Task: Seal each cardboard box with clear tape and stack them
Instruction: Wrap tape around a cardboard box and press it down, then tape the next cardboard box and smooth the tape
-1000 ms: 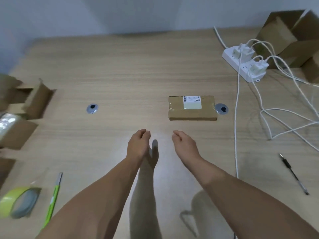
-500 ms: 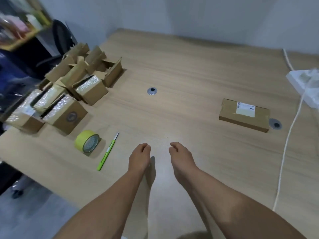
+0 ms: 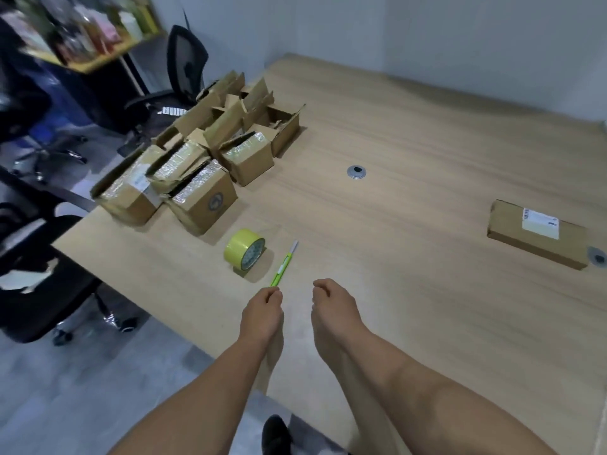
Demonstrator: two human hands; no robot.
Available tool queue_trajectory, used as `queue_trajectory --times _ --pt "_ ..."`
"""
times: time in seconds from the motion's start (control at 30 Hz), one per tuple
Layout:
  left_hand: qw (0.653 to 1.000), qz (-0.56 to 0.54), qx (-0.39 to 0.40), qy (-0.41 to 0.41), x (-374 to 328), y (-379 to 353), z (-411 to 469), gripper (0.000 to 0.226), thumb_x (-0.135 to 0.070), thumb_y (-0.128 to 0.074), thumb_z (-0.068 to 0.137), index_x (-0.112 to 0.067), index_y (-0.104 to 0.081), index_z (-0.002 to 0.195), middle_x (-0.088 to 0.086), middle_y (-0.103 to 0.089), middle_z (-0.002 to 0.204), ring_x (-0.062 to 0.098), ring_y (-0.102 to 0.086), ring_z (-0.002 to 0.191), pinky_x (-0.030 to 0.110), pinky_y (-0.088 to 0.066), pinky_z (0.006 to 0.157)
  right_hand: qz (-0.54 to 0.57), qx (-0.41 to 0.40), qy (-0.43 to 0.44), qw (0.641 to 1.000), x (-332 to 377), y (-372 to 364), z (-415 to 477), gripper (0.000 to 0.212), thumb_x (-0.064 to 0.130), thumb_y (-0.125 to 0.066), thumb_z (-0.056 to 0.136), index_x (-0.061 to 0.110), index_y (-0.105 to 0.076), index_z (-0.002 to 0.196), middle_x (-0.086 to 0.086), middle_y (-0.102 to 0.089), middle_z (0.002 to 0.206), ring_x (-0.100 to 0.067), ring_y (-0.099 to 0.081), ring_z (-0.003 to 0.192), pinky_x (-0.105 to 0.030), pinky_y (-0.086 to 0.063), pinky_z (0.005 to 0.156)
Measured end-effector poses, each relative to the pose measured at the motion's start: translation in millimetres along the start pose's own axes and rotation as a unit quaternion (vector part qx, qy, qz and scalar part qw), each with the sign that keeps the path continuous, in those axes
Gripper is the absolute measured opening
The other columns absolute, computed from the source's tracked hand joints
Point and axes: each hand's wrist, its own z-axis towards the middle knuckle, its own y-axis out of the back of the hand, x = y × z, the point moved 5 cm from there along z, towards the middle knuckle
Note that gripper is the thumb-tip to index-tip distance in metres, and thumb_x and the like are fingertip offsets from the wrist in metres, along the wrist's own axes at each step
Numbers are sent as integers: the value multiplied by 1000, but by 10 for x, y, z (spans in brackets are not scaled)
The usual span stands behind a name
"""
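Several open cardboard boxes (image 3: 203, 201) crowd the table's left corner, their flaps up and shiny wrapped contents showing. In front of them a roll of yellowish tape (image 3: 244, 248) stands on its edge. A green utility knife (image 3: 284, 264) lies just to its right. My left hand (image 3: 262, 315) hovers over the table with loosely curled fingers, the fingertips right at the knife's near end. My right hand (image 3: 335, 311) sits beside it, also loosely curled and holding nothing. A flat sealed box (image 3: 538, 233) with a white label lies far right.
The wooden table (image 3: 410, 133) has two round metal cable grommets (image 3: 356, 172). Black office chairs (image 3: 187, 67) stand off the table's left edge, one close to the near corner. A cluttered shelf is at the far left. My dark shoe (image 3: 276, 435) shows on the floor.
The view has swung to the left, bringing the open boxes, tape and knife closer to the middle. Both hands keep the same loose pose; the left one now lies at the knife's end.
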Motion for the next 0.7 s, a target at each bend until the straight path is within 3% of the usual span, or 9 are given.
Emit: queue_trajectory --times 0.17,0.3,0.4,0.5,0.6,0.7 --pt "1000 -5 -2 10 268 491 176 29 -28 -47 102 -18 -66 122 5 -66 123 27 -60 113 44 -46 103 1 5 28 1000 223 -550 -18 30 23 -44 102 19 -64 124 -4 -66 116 -24 -64 106 -46 -52 99" --pt "1000 -9 -11 15 389 769 309 33 -27 -47 102 -16 -63 128 7 -65 127 28 -58 117 45 -45 105 12 12 39 999 364 -813 -45 27 21 -45 103 18 -66 120 -3 -66 116 -23 -65 106 -41 -50 100" --pt "999 -10 -24 21 400 892 403 34 -26 -46 103 -15 -62 130 8 -64 129 28 -58 118 46 -45 106 22 21 51 998 476 -911 -12 21 22 -46 102 28 -66 107 -3 -68 111 -25 -64 107 -43 -50 100" --pt "998 -25 -44 31 381 971 490 34 -28 -45 103 -15 -62 130 7 -64 127 27 -58 117 44 -45 106 38 32 57 997 622 -924 60 25 23 -45 101 38 -61 90 -4 -69 104 -27 -66 100 -39 -55 88" --pt "996 -38 -65 47 346 1079 550 34 -30 -45 103 -16 -62 128 7 -63 128 28 -57 118 46 -44 107 53 53 69 995 783 -950 163 22 21 -45 101 33 -62 94 -8 -69 103 -22 -66 89 -32 -52 74" --pt "992 -63 -93 49 269 1233 678 35 -30 -45 102 -16 -62 129 8 -63 130 28 -57 120 48 -43 109 74 73 88 991 1021 -1040 300 19 26 -46 97 34 -64 94 -10 -68 107 -19 -66 86 -41 -57 83"
